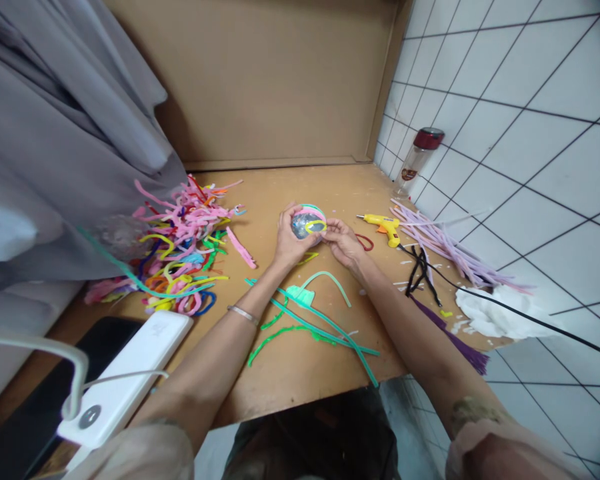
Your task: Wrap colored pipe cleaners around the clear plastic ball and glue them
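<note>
My left hand (pixel 289 239) is wrapped round the left side of a round, shiny grey ball (pixel 303 227), holding it above the middle of the table. Pink and teal pipe cleaners curve over the ball's top, and a yellow pipe cleaner (pixel 310 223) forms a loop on its face. At the ball's right edge, the fingertips of my right hand (pixel 344 243) are pinched together on the yellow loop. A dark red pipe cleaner (pixel 366 243) lies just right of that hand. Nearer me, teal pipe cleaners (pixel 325 323) and bright green ones (pixel 265 340) lie between my forearms.
Tangled coloured pipe cleaners (pixel 180 247) are heaped at left, near a white power bank (pixel 130 380). On the right are a yellow hot glue gun (pixel 384 227) with a black cord, lilac pipe cleaners (pixel 450 250), white fluff (pixel 500 310) and a red-lidded bottle (pixel 417 163) by the tiled wall.
</note>
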Motion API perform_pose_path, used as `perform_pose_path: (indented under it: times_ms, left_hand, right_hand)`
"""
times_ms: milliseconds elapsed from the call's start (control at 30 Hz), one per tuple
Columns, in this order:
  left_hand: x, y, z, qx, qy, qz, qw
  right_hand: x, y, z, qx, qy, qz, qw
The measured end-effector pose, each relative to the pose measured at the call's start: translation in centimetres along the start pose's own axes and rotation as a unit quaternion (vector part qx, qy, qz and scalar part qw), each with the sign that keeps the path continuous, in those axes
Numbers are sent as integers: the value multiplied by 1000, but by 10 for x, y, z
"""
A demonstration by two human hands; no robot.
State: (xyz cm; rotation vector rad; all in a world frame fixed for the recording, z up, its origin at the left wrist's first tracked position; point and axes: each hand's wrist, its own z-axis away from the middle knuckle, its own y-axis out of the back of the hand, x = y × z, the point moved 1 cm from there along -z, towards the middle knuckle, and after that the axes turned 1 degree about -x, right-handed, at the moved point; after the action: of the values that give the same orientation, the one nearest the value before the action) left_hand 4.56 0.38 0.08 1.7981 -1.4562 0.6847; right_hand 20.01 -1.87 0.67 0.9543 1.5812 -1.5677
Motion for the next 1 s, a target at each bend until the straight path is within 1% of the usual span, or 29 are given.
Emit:
perform_pose_path:
  times_ms: [333, 567, 767, 1000]
  left_hand:
    - [-1, 0, -1, -8, 0, -9, 1000]
    - [0, 0, -1, -9, 6, -3, 1000]
    - [4, 1, 0, -19, 10, -2, 1000]
    - [8, 2, 1, -35, -11, -14, 999]
  right_hand:
    - [1, -1, -1, 11, -2, 2, 1000]
    - [-3, -5, 3, 14, -5, -18, 1000]
    - [-6, -7, 8, 19, -5, 3, 1000]
    - [-6, -6, 7, 26, -4, 16, 1000]
